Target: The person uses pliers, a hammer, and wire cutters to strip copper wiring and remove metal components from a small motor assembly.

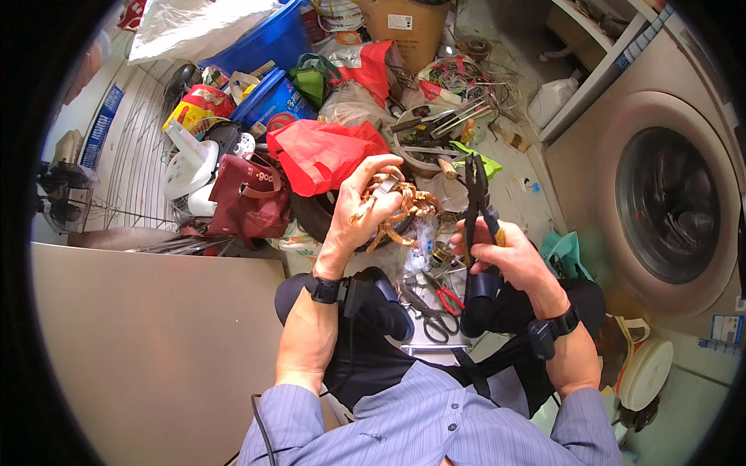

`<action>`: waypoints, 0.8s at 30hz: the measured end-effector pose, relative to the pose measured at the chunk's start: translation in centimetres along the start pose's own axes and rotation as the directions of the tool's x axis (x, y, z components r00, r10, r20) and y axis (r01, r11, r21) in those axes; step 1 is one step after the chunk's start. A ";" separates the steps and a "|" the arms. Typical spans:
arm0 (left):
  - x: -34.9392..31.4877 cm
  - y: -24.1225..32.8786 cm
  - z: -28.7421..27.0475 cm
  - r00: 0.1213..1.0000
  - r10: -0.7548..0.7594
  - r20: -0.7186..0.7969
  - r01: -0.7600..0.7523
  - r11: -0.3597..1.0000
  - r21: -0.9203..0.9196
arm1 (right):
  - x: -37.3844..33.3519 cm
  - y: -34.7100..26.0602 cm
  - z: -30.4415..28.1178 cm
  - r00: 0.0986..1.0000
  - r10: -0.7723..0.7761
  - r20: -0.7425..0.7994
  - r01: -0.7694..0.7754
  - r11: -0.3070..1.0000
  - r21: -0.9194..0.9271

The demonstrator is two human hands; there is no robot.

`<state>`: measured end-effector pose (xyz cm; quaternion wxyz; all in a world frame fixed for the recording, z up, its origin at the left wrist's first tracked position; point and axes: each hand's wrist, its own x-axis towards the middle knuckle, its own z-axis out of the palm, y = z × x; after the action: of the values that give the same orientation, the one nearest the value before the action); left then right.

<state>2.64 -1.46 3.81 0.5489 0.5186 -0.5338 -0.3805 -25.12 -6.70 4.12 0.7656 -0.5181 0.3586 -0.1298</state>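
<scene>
My left hand [352, 211] is closed around a tangle of copper-coloured strips or wire [420, 205]. A small silver metal piece [385, 185] shows between its thumb and fingers. To the right, my right hand [514, 261] grips a pair of pliers [475, 186] with dark jaws pointing up and away from me. The pliers are apart from the copper tangle. Below the hands, between my feet, lie black-handled scissors [440, 325] and a red-handled tool [448, 298]. A clear plastic bag [420, 247] sits just under the tangle.
A washing machine [575, 167] stands at the right and a flat beige panel [155, 334] at the left. Ahead are a red bag [322, 151], a maroon bag [247, 203], blue tubs [272, 99], a cardboard box [406, 39] and a basin of tools [416, 159].
</scene>
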 end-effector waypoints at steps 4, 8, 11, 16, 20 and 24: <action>0.2 -1.4 0.3 0.998 -0.045 -0.033 0.040 0.991 -0.125 | -0.2 0.7 1.4 0.997 0.019 0.069 -0.022 0.999 0.049; 0.2 -1.7 0.1 0.997 0.064 -0.046 -0.072 0.978 -0.198 | -0.4 0.7 1.0 0.999 0.015 0.042 -0.011 0.997 -0.080; 0.0 -1.6 -0.7 0.980 0.200 -0.013 -0.193 0.958 0.213 | -0.9 -0.2 0.5 0.999 0.039 -0.025 -0.046 0.885 -0.463; -0.2 -0.2 0.4 0.906 0.420 0.058 -0.404 0.814 0.418 | -1.1 2.1 -0.1 0.894 -0.445 -0.058 0.209 0.526 -0.824; -0.5 0.0 1.3 0.858 0.474 0.196 -0.508 0.731 0.456 | -0.9 2.5 -0.4 0.908 -0.417 -0.043 0.176 0.471 -0.865; -0.5 -0.4 1.8 0.852 0.457 0.254 -0.521 0.696 0.494 | -1.1 2.2 -0.9 0.947 -0.320 -0.041 0.131 0.495 -0.859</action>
<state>0.82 -1.34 3.17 0.4283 0.4700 -0.7676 -0.0805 -26.85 -5.79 2.44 0.3544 -0.8507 0.3778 -0.0886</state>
